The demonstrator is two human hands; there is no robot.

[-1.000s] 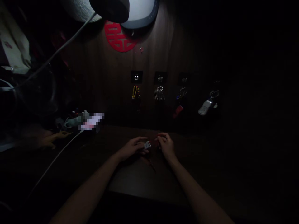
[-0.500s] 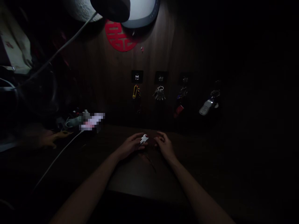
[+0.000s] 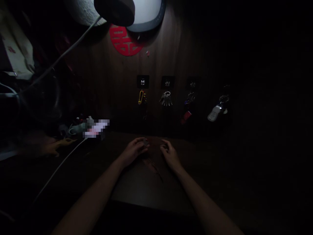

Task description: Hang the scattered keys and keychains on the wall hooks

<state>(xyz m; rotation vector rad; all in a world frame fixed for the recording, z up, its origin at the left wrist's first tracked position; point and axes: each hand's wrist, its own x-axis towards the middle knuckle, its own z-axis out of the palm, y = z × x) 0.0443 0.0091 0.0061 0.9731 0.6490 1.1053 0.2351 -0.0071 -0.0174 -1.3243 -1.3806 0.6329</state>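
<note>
In the dim light my left hand is closed on a small key between thumb and fingers; the key now looks dull grey. My right hand is a short way to the right, fingers apart and slightly curled, with nothing visible in it. Below and between the hands, a thin, dark reddish strand lies on the wooden desk. Whether it joins the key is too dark to tell.
On the back panel hang a yellow keyring, a key bunch, a red tag and a silver fob. A lamp is above. At left are a blurred-out lit device, a white cable and a yellowish figure.
My left hand has shifted slightly left with the key, which has turned from bright to dull. My right hand has moved a little left. The view has tilted slightly.
</note>
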